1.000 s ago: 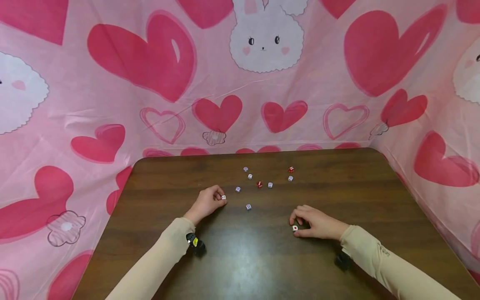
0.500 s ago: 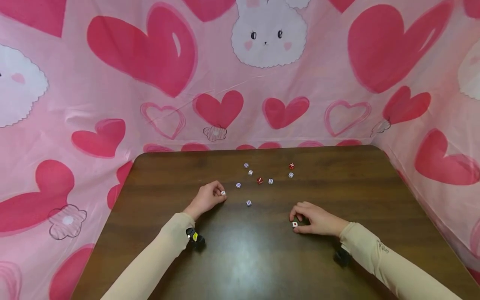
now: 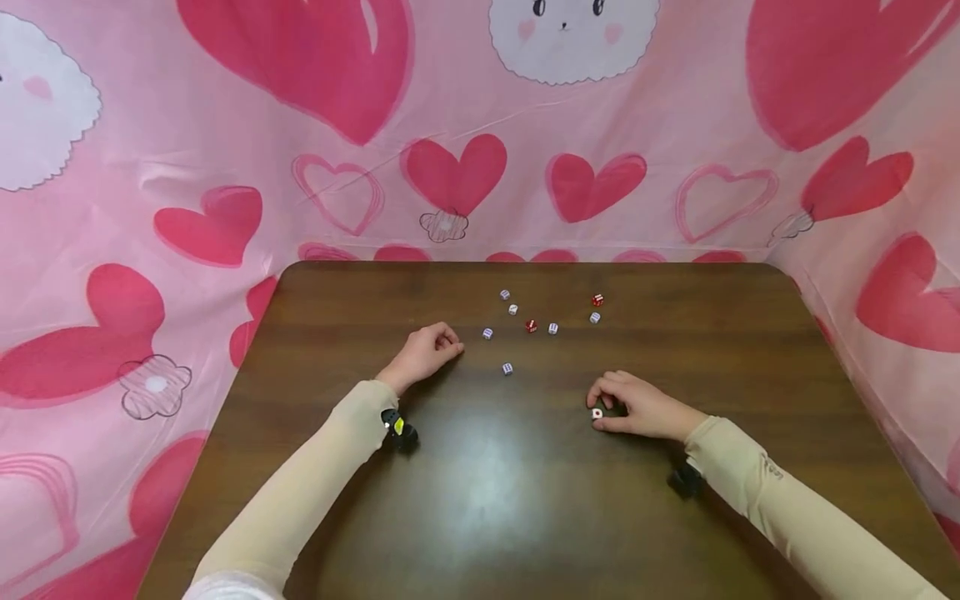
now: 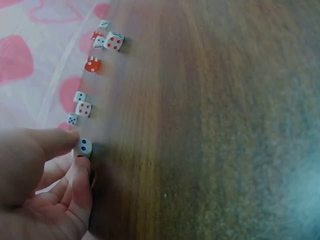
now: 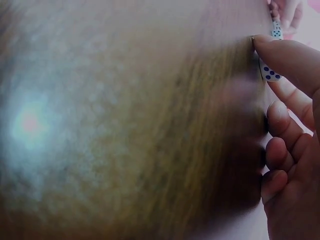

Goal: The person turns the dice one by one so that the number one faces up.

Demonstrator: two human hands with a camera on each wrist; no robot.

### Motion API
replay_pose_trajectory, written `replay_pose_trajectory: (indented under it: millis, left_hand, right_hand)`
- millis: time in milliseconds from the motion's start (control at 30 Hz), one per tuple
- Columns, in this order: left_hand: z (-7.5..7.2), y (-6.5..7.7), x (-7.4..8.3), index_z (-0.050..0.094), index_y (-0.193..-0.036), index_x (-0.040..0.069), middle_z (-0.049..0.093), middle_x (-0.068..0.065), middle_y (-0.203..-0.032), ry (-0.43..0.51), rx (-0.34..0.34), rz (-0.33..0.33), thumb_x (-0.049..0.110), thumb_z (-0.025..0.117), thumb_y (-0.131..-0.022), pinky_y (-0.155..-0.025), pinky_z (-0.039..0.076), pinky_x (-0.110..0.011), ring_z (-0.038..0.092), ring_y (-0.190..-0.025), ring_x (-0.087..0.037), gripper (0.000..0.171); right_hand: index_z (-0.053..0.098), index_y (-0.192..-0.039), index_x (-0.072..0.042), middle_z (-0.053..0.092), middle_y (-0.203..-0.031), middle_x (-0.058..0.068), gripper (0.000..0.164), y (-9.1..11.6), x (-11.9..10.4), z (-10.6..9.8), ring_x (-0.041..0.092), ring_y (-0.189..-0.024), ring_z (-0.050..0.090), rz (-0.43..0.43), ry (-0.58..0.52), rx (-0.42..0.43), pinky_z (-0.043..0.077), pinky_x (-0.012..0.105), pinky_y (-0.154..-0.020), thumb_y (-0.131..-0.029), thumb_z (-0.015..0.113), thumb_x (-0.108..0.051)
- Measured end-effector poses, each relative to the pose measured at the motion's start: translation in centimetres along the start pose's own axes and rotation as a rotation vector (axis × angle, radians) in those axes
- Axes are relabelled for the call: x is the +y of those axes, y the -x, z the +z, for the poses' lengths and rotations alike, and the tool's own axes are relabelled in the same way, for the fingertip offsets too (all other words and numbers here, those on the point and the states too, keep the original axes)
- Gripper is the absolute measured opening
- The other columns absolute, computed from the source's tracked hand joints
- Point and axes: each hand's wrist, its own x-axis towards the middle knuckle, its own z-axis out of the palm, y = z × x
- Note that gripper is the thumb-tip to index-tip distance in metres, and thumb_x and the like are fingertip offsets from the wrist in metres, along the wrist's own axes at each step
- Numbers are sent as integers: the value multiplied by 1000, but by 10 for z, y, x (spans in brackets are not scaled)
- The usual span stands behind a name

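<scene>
My left hand [image 3: 423, 357] pinches a white die [image 4: 84, 146] between thumb and fingertip, low over the table at left of centre. Two blue pips show on that die in the left wrist view; in the head view the fingers hide it. To the right, my right hand [image 3: 641, 407] holds another white die [image 3: 597, 413] between thumb and curved finger, close to the tabletop. Blue pips mark its side in the right wrist view. Nearest my left hand lie two loose white dice [image 3: 487, 333], the other white die [image 3: 507, 369] being closer to me.
Further back on the brown wooden table [image 3: 480, 467] lie several loose dice, among them a red die [image 3: 531, 326], a white die [image 3: 552, 328] and a second red die [image 3: 597, 300]. A pink heart-printed cloth [image 3: 465, 100] hangs behind and at both sides.
The head view has tilted downward, so everything sits higher in it. The die in my left hand turned to another face, then went out of sight behind the fingers. My right hand keeps its grip.
</scene>
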Motion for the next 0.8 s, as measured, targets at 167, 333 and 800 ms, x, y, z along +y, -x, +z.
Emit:
replay_pose_trajectory:
  millis: [167,333,800]
  left_hand:
    - [-2,-11,4,66,-103,4,67,-7,-88,-10,10,43,12,74,-95,-77,49,-31,60,-82,-18,14]
    - [-1,-9,2,64,-102,4,65,-5,-86,-7,-1,41,12,79,-91,-75,48,-30,60,-79,-17,20]
    - [0,-3,2,64,-103,4,65,-6,-86,-3,-5,23,11,78,-92,-74,48,-29,59,-79,-16,18]
  right_hand:
    - [64,-105,-24,48,-88,-13,23,-2,3,-6,5,-83,42,3,5,11,40,25,-72,-91,83,-26]
    - [64,-104,-24,49,-87,-12,24,-2,4,-4,6,-83,42,15,-9,-4,40,25,-72,-90,83,-26]
    - [64,-105,-24,49,-88,-14,24,-2,4,-2,5,-84,44,18,-21,-15,41,25,-73,-90,83,-27]
